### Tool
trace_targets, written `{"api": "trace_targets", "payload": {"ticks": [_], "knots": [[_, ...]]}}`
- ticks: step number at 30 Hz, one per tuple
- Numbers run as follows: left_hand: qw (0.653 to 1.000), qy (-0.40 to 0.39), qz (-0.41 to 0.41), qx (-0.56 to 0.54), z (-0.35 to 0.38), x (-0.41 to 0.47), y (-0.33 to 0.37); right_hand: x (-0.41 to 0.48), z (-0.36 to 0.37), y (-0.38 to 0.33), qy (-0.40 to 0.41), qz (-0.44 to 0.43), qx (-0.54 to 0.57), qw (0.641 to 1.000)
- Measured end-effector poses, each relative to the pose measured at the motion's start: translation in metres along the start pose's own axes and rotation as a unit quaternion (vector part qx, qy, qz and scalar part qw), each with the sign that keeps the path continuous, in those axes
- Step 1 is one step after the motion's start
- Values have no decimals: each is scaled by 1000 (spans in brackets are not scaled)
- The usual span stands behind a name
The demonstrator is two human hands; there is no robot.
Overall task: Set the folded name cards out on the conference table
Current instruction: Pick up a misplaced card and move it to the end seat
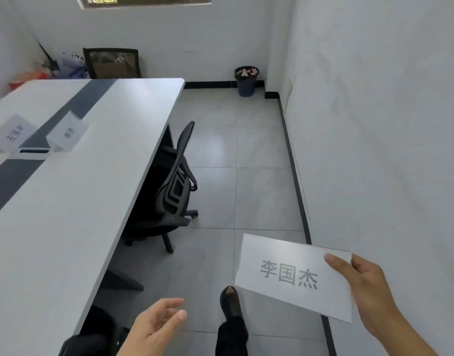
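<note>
At the far left, two folded name cards stand on the conference table [100, 160]: one [12, 133] on the pale surface left of the dark centre strip, the other [67, 131] just right of it, with a small white box [31, 152] lying between them on the strip. The table runs down the left side, white with that grey band along its middle. Beyond its far end a mesh chair back [112, 63] stands against the wall. Tucked under the table's right edge is a black office chair [173, 186]. Low in the middle, the left hand [156, 326] hangs loose with fingers spread and palm up, grasping nothing, above the tiled floor beside the table edge. A dark shoe [230, 301] shows just right of it. A waste bin [246, 80] sits in the far corner. At the right, the right hand [367, 286] pinches a white name card [292, 276] with printed characters, thumb on its face at the right edge, fingers behind; the card extends leftward from the grip, over the floor and well apart from the table
</note>
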State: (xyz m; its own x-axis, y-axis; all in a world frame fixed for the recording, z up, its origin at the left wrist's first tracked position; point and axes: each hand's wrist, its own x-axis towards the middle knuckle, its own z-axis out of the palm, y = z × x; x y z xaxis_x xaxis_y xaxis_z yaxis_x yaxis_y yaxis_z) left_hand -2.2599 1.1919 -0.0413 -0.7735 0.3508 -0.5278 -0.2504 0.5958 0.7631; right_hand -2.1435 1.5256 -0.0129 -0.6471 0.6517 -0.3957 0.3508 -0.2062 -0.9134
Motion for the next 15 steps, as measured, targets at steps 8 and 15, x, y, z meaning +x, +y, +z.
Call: {"api": "trace_targets", "payload": {"ticks": [8, 15], "knots": [[998, 17, 64, 0, -58, 206, 154, 175, 61, -94, 31, -4, 17, 999], [996, -53, 69, 8, -61, 354, 273, 313, 69, -161, 69, 6, 50, 996]]}}
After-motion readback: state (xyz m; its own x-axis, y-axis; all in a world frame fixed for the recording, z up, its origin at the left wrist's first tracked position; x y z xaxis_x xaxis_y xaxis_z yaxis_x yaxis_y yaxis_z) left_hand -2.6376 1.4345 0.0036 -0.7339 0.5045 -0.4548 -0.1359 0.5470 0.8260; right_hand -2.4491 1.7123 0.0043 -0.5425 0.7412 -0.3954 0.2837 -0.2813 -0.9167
